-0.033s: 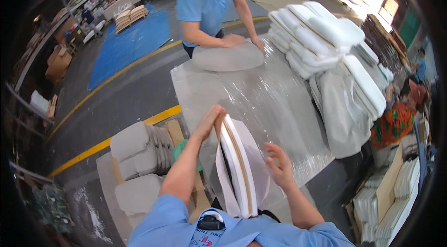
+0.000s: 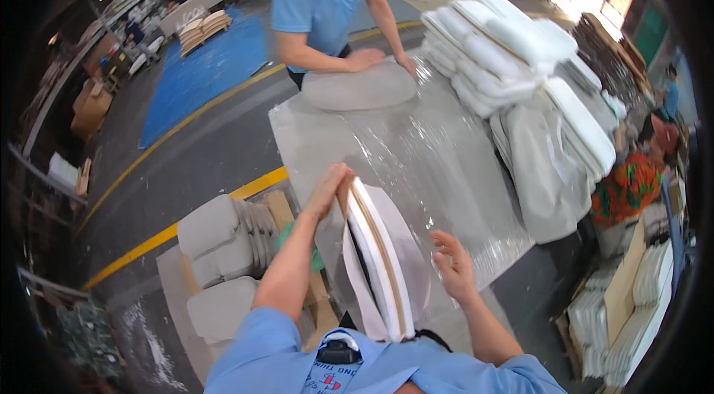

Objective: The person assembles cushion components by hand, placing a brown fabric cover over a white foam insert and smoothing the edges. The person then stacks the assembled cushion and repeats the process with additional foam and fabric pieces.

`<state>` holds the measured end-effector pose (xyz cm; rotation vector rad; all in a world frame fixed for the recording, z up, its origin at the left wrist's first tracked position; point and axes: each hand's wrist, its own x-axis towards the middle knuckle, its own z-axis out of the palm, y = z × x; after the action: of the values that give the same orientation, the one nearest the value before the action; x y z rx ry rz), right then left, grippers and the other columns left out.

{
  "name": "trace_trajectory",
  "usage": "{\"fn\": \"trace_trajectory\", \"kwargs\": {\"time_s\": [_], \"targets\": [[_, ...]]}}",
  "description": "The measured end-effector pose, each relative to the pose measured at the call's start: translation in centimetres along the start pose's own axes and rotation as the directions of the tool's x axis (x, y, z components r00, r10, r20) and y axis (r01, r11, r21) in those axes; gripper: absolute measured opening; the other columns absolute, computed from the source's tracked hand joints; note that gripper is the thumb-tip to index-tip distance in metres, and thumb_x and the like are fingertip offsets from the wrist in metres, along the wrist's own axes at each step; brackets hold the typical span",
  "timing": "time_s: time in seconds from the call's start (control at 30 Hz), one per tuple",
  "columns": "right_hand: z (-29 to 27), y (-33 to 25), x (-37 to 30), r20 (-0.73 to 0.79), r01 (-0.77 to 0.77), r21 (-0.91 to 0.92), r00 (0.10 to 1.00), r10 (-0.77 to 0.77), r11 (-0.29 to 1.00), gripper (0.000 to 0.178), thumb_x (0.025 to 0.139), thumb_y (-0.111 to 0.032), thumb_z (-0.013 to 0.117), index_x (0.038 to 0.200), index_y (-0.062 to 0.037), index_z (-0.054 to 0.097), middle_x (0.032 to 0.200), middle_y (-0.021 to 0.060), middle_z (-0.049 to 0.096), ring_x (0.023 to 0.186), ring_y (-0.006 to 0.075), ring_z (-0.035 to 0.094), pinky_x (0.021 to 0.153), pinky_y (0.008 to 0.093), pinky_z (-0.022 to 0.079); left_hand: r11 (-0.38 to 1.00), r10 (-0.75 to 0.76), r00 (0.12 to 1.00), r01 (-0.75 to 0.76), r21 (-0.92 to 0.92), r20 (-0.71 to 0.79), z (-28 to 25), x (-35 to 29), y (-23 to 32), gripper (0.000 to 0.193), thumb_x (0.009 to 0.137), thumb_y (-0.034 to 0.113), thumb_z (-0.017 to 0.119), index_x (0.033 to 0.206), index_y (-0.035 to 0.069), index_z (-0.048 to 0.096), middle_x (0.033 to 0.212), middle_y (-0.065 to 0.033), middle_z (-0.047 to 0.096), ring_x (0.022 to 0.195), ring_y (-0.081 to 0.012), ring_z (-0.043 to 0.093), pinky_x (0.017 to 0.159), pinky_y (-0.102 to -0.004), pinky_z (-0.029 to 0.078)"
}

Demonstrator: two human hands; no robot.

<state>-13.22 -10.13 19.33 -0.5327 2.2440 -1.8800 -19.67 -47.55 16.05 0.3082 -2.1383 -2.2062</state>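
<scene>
A padded cushion (image 2: 378,267) stands on edge against my front, with white padding and a brown layer sandwiched along its middle. A pale grey-pink fabric cover (image 2: 401,245) hangs partly around it, its sides gaping away from the padding. My left hand (image 2: 332,189) is closed at the cushion's far end, holding cover and padding; its fingertips are partly hidden. To the right of the cover, my right hand (image 2: 452,264) is held apart from it, fingers loosely bent and holding nothing. Beneath lies the plastic-covered table (image 2: 454,171).
Across the table a co-worker (image 2: 316,7) in blue presses both hands on a grey covered cushion (image 2: 361,87). White cushions (image 2: 498,41) are piled at the far right, beside grey covers (image 2: 539,171). Stacked grey cushions (image 2: 219,238) stand left; white pads (image 2: 617,312) stand lower right.
The view has shifted slightly. My right hand has moved a little away from the cover; my left hand keeps its hold on the cushion's far end.
</scene>
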Motion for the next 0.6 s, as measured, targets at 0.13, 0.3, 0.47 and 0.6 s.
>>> {"fn": "trace_trajectory", "kwargs": {"time_s": [0.13, 0.3, 0.47, 0.6], "targets": [[-4.9, 2.8, -11.1, -0.022, -0.244, -0.001, 0.97, 0.244, 0.97, 0.04, 0.106, -0.015, 0.061, 0.145, -0.0047, 0.061, 0.138, 0.0083, 0.068, 0.124, 0.0214, 0.062, 0.104, 0.0341, 0.049, 0.996, -0.048, 0.982, 0.061, 0.067, -0.183, -1.7, -1.2, -0.2, 0.043, 0.107, 0.051, 0.059, 0.116, 0.01, 0.069, 0.114, -0.0034, 0.067, 0.11, -0.016, 0.06, 0.098, -0.034, 0.046], [-2.4, 4.9, -18.0, -0.107, -0.292, 0.368, 0.93, 0.352, 0.883, 0.054, 0.117, -0.043, 0.039, 0.15, -0.0043, 0.056, 0.146, 0.0087, 0.064, 0.135, 0.0199, 0.055, 0.112, 0.039, 0.042, 0.951, -0.184, 0.948, 0.105, -0.291, -0.26, -2.8, -5.3, 0.0, 0.045, 0.104, 0.048, 0.065, 0.131, 0.012, 0.064, 0.123, -0.0057, 0.068, 0.109, -0.0188, 0.066, 0.097, -0.0373, 0.054], [1.8, 4.8, -17.9, -0.297, -0.253, 0.478, 0.855, 0.426, 0.841, 0.056, 0.117, -0.044, 0.037, 0.148, -0.0019, 0.057, 0.146, 0.0098, 0.063, 0.137, 0.0208, 0.055, 0.116, 0.039, 0.04, 0.935, -0.302, 0.798, 0.143, -0.323, -0.521, -2.4, -8.9, 0.0, 0.062, 0.101, 0.054, 0.065, 0.139, 0.006, 0.06, 0.133, -0.0083, 0.067, 0.124, -0.023, 0.064, 0.107, -0.0384, 0.048], [3.7, 5.2, -16.6, -0.355, -0.165, 0.497, 0.857, 0.373, 0.852, 0.055, 0.118, -0.042, 0.037, 0.144, 0.0013, 0.059, 0.136, 0.0103, 0.066, 0.127, 0.019, 0.058, 0.113, 0.0349, 0.042, 0.936, -0.296, 0.825, 0.149, -0.319, -0.482, -3.5, -12.0, 0.3, 0.06, 0.102, 0.057, 0.062, 0.139, 0.01, 0.06, 0.136, -0.0068, 0.066, 0.129, -0.0238, 0.06, 0.107, -0.0409, 0.047]]}}
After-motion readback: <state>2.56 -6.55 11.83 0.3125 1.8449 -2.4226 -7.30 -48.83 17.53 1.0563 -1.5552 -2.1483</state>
